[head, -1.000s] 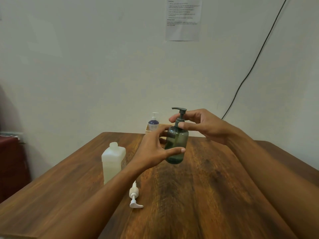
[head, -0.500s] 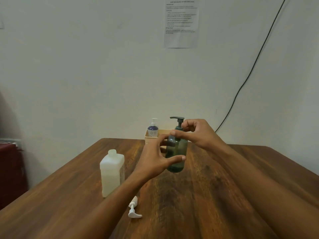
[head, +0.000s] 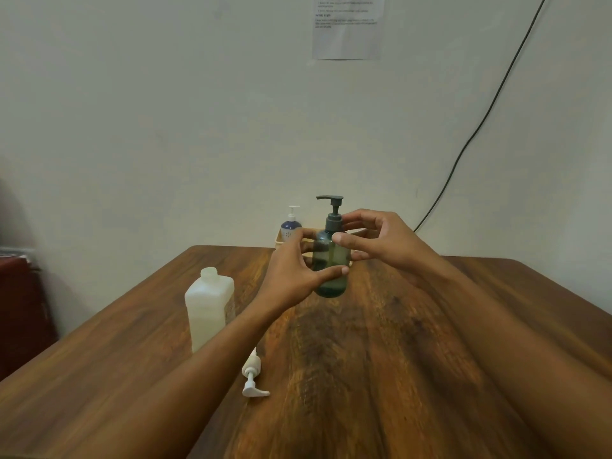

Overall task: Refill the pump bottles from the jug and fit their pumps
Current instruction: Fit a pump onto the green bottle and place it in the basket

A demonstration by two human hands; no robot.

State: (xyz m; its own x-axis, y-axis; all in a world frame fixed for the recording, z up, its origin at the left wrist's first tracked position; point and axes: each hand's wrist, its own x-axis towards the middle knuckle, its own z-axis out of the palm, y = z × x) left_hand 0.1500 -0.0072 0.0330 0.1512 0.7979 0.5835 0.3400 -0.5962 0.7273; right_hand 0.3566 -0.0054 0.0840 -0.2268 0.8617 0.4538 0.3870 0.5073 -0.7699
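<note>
A dark green see-through pump bottle [head: 331, 276] stands upright on the wooden table [head: 414, 359], its dark pump [head: 332, 210] seated in the neck. My left hand [head: 291, 273] wraps the bottle's body from the left. My right hand [head: 374, 240] pinches the pump's collar with thumb and fingers. A white jug [head: 208, 309] with no cap stands to the left. A loose white pump [head: 253, 376] lies on the table beside my left forearm.
At the table's far edge a small beige tray [head: 280, 238] holds a blue bottle with a white pump [head: 290, 225]. A paper sheet [head: 347, 28] and a black cable [head: 480, 127] are on the wall. A dark red object [head: 20, 309] stands at the left.
My right fingers have shifted around the pump collar, thumb now lower at the bottle's shoulder. The pump head still points left. The left hand keeps its hold.
</note>
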